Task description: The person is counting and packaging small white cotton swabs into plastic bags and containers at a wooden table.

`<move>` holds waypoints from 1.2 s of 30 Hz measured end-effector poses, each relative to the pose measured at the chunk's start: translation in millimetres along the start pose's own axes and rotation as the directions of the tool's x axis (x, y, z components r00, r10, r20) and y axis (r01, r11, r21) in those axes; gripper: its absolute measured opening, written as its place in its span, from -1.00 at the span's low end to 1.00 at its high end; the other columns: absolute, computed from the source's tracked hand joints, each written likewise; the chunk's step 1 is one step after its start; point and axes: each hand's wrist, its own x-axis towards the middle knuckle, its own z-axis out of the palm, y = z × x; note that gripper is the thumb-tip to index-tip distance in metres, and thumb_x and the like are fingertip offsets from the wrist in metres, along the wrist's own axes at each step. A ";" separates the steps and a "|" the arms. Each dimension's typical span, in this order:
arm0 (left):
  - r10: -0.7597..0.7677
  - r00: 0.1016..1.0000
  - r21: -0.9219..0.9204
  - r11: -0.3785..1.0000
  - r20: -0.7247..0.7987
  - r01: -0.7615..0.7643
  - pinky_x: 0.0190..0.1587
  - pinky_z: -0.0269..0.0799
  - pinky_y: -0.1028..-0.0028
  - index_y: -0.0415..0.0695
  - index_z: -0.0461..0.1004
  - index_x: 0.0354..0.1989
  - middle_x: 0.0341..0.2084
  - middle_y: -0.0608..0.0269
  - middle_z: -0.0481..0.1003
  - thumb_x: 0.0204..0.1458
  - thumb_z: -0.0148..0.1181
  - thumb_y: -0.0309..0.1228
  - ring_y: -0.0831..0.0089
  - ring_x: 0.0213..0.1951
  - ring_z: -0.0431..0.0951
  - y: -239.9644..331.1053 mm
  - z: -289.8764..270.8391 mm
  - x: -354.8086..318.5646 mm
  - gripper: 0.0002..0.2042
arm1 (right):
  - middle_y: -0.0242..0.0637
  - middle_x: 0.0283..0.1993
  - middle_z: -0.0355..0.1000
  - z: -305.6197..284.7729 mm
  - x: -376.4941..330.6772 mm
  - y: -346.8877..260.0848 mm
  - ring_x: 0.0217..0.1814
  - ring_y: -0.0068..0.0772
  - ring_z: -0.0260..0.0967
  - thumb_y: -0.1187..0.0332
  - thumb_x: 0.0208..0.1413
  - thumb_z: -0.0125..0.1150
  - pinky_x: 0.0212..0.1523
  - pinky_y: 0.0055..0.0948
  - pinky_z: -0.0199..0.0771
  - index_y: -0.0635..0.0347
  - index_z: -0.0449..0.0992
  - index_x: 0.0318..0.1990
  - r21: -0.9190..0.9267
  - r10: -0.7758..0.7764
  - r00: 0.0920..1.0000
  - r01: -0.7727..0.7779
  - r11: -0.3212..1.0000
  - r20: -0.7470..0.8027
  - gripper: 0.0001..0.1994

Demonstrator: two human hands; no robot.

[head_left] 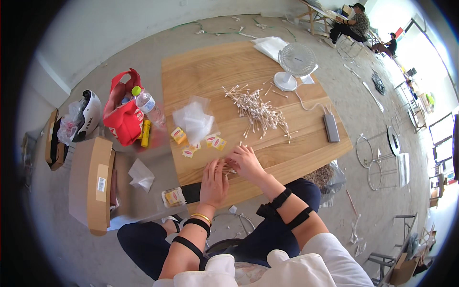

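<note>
At the table's near edge, my left hand and my right hand close around a small bundle of cotton swabs. The fingers partly hide the bundle. A large loose pile of cotton swabs lies beyond my right hand, its sticks pointing every way. Just past my left hand are small yellow and white cards and a stack of clear plastic bags. To the left of my left wrist rests a clear packet of swabs with a yellow card, beside a black strip.
A white fan stands at the table's far right, cabled to a grey power bank. Left are a red bag, a water bottle, a yellow canister and an open cardboard box. Two people sit far off, upper right.
</note>
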 end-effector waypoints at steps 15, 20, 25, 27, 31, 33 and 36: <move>0.015 0.984 0.225 0.973 0.175 -0.055 0.52 -0.16 -0.02 -0.05 0.09 0.49 0.46 0.26 0.14 0.21 0.04 -0.20 0.19 0.49 0.06 2.7 -0.5 4.1 -0.34 | -0.27 -0.02 0.47 -14.6 -15.3 11.9 0.12 -0.11 0.36 0.59 -0.05 0.20 0.21 -0.17 0.38 0.11 0.61 -0.11 0.133 0.030 0.997 -0.021 0.991 -0.067 -0.69; 0.011 0.985 0.220 0.974 0.170 -0.048 0.52 -0.19 -0.04 -0.03 0.09 0.50 0.47 0.28 0.14 0.23 0.01 -0.19 0.22 0.50 0.06 2.1 1.9 4.8 -0.36 | -0.26 0.01 0.46 -10.7 -19.4 4.0 0.15 -0.11 0.34 0.58 -0.07 0.24 0.21 -0.17 0.38 0.13 0.61 -0.11 0.157 0.027 0.999 -0.020 0.987 -0.044 -0.69; 0.016 0.982 0.230 0.971 0.189 -0.060 0.53 -0.19 -0.04 -0.02 0.10 0.49 0.46 0.29 0.15 0.23 0.01 -0.20 0.26 0.49 0.07 1.4 0.8 3.6 -0.37 | -0.30 -0.06 0.45 -30.0 -27.4 15.4 0.13 -0.14 0.33 0.46 -0.03 0.33 0.18 -0.17 0.33 0.09 0.60 -0.20 0.025 0.129 0.987 -0.127 0.992 -0.096 -0.81; 0.016 0.982 0.220 0.974 0.186 -0.057 0.53 -0.20 -0.03 -0.02 0.11 0.49 0.46 0.30 0.16 0.23 0.02 -0.21 0.26 0.49 0.07 2.1 0.2 3.3 -0.37 | -0.31 -0.09 0.44 -38.4 -30.3 29.3 0.12 -0.15 0.32 0.42 -0.02 0.36 0.16 -0.17 0.32 0.07 0.59 -0.23 -0.011 0.166 0.982 -0.168 0.986 -0.090 -0.83; 0.024 0.984 0.183 0.982 0.178 -0.057 0.53 -0.21 -0.02 -0.05 0.13 0.48 0.44 0.26 0.18 0.21 0.02 -0.24 0.22 0.49 0.09 4.2 -0.3 4.5 -0.37 | -0.32 -0.16 0.41 -54.0 -28.1 62.1 0.05 -0.12 0.32 0.41 0.00 0.35 0.08 -0.16 0.33 0.05 0.56 -0.27 -0.057 0.129 0.986 -0.136 0.989 -0.106 -0.87; 0.030 0.983 0.171 0.983 0.179 -0.062 0.52 -0.19 -0.02 -0.06 0.13 0.47 0.44 0.25 0.18 0.20 0.03 -0.26 0.21 0.48 0.09 4.1 -0.8 4.7 -0.37 | -0.30 -0.17 0.40 -58.6 -21.9 73.3 0.02 -0.11 0.32 0.42 0.00 0.34 0.07 -0.15 0.33 0.06 0.55 -0.28 -0.139 0.227 0.955 -0.255 0.957 -0.191 -0.88; 0.055 0.983 0.129 0.989 0.173 -0.078 0.52 -0.14 -0.02 -0.08 0.15 0.46 0.43 0.21 0.19 0.18 0.06 -0.29 0.19 0.47 0.12 -3.7 5.0 2.2 -0.37 | -0.28 -0.16 0.39 -50.0 -11.2 64.8 0.02 -0.09 0.30 0.42 -0.01 0.34 0.06 -0.14 0.33 0.08 0.53 -0.28 -0.182 0.221 0.918 -0.292 0.939 -0.330 -0.86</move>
